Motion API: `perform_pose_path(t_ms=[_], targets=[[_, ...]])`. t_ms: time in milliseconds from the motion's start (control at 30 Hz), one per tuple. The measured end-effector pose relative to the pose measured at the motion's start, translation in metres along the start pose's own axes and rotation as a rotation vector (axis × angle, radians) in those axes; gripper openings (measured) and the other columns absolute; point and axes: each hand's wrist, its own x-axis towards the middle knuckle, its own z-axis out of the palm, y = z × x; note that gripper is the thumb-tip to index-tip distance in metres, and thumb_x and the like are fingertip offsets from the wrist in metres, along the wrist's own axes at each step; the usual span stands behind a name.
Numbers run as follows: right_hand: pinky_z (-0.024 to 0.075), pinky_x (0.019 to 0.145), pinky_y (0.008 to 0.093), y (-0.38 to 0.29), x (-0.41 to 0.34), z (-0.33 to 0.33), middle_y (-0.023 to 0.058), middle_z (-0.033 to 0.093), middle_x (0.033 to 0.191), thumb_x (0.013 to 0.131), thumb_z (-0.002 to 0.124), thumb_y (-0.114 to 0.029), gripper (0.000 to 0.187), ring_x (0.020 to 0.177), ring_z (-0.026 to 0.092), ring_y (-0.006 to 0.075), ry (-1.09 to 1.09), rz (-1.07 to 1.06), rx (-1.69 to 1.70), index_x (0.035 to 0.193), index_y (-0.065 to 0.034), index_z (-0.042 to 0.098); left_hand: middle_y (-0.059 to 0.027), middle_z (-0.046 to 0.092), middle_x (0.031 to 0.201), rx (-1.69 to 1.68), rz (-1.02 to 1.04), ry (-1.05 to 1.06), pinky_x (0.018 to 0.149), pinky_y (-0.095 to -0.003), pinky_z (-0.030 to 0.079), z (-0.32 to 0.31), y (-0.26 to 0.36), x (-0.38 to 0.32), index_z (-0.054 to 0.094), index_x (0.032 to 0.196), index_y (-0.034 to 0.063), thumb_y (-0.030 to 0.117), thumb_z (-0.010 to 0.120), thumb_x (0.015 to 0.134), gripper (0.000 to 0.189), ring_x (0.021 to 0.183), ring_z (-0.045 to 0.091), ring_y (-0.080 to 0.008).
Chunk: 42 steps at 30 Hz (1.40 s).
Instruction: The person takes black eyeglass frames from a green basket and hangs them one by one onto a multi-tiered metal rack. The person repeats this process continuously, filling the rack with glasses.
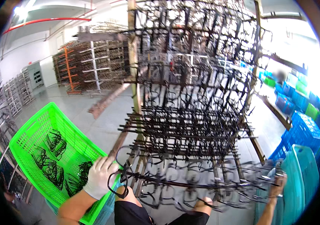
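Observation:
A long dark bar [171, 184] hung with black bent-wire loops [122, 194] lies across in front of me, above my knees. My left hand [102, 175], in a white glove, closes around its left end, beside the rim of a green plastic basket [51, 112]. At the bar's far right end is my right hand [280, 180], with its fingers around it; that end is blurred. Inside the basket lie several bundles of black wire pieces [53, 171]. Ahead stands a tall rack [135, 56] with rows of bars carrying similar black pieces [188, 129].
Teal plastic bins [295, 174] stand close by my right hand, with blue crates [303, 132] behind them. Brown metal arms [112, 95] stick out from the rack on both sides. Farther left are more loaded racks [92, 64]. A teal basket [110, 205] sits beneath the green one.

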Motion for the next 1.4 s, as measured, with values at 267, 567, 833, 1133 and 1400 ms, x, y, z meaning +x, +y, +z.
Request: perform_pose_path(t_ms=[267,567,833,1133,1400], targets=[[0.0371,0.097,0.041,-0.106,0.146,-0.058,0.0156,0.049,0.124,0.093,0.039,-0.02,0.034,0.115,0.047,0.029,0.181,-0.101,-0.53,0.123,-0.0044,0.047,-0.011,0.06,0.093,0.447,0.122,0.677,0.078,-0.0393,0.047,-0.128,-0.039,0.255,0.059,0.09,0.0039,0.011,0.057,0.077,0.016,0.092,0.059,-0.0255],[0.0333,0.1,0.0394,-0.248,0.323,-0.044,0.0164,0.046,0.127,0.096,0.034,-0.024,0.039,0.117,0.045,0.0281,0.365,-0.372,-0.48,0.128,-0.0029,0.042,-0.0147,0.065,0.094,0.473,-0.431,0.489,0.076,-0.0424,0.051,-0.239,-0.114,0.471,0.059,0.108,0.0182,0.035,0.042,0.092,0.029,0.088,0.063,-0.0325],[0.03,0.104,0.038,-0.373,0.598,-0.092,0.017,0.045,0.13,0.098,0.029,-0.028,0.043,0.12,0.043,0.0273,0.459,-0.581,-0.541,0.132,-0.0016,0.037,-0.0163,0.064,0.101,0.457,-0.316,0.121,0.079,-0.0394,0.051,-0.281,-0.222,0.56,0.064,0.102,0.0098,0.018,0.054,0.084,0.023,0.093,0.062,-0.0293],[0.044,0.084,0.044,-0.506,0.656,0.04,0.0177,0.054,0.103,0.082,0.041,0.001,0.019,0.097,0.053,0.0361,0.065,-0.734,-0.83,0.096,0.0006,0.053,-0.0163,0.063,0.105,0.268,-0.569,-0.308,0.085,-0.0387,0.049,-0.259,-0.232,0.567,0.065,0.104,0.0133,0.048,0.059,0.075,0.046,0.098,0.06,-0.0321],[0.0441,0.083,0.0428,-0.451,0.665,0.095,0.016,0.057,0.107,0.086,0.04,-0.005,0.026,0.1,0.055,0.0352,-0.147,-0.461,-0.728,0.106,-0.0058,0.054,-0.0179,0.062,0.108,0.063,-0.518,-0.153,0.09,-0.0384,0.045,-0.235,-0.246,0.559,0.061,0.109,0.008,0.028,0.059,0.079,0.037,0.102,0.058,-0.034]])
